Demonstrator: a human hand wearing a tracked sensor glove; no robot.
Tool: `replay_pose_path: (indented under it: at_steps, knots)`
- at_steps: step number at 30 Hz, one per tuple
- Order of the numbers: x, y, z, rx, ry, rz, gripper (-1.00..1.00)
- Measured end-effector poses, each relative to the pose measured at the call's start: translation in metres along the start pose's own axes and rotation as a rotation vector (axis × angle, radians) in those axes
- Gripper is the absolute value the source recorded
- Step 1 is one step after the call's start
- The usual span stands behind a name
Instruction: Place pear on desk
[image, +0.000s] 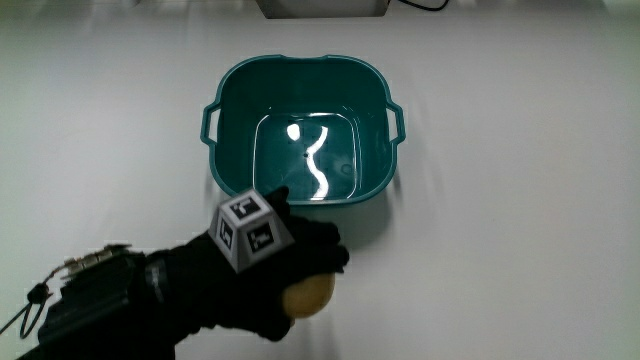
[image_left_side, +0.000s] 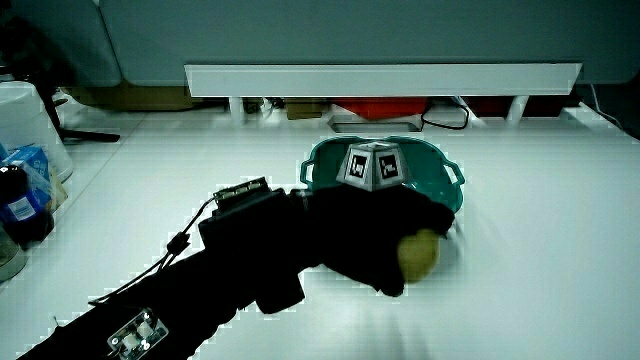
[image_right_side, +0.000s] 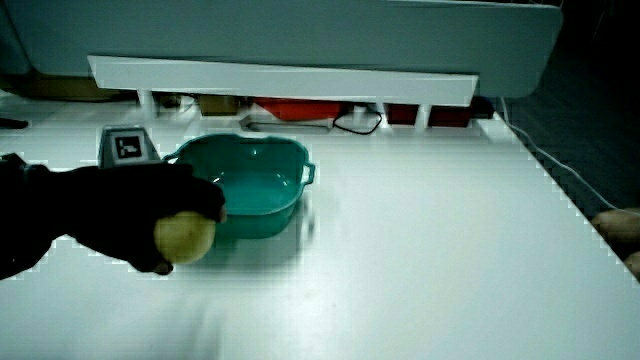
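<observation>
The hand (image: 275, 275) is in a black glove, with a small patterned cube (image: 252, 229) on its back. Its fingers (image: 320, 255) are curled around a yellow pear (image: 310, 295) and hold it tight. The dark forearm (image: 100, 305) stretches back toward the person, low over the table.

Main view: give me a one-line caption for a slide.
The gloved hand holds a yellow pear in its grip just beside the empty teal basin, nearer to the person.
</observation>
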Motion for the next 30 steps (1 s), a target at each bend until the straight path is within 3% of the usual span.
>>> replay_pose_path:
  at_steps: [1, 2, 3, 4, 6, 15, 22, 30]
  knots:
    - [0.003, -0.002, -0.002, -0.026, -0.034, 0.032, 0.0]
    - [0.003, -0.001, -0.01, -0.043, -0.075, 0.007, 0.0]
    - [0.004, -0.001, -0.016, -0.026, -0.038, -0.033, 0.0]
    - [0.007, -0.002, -0.017, -0.048, -0.064, -0.005, 0.0]
    - [0.007, -0.001, -0.024, -0.073, -0.103, -0.015, 0.0]
    - [0.009, 0.005, -0.048, -0.1, -0.07, -0.033, 0.0]
    - [0.009, 0.009, -0.067, -0.136, -0.026, -0.007, 0.0]
    - [-0.002, 0.015, -0.082, -0.155, -0.064, 0.006, 0.0]
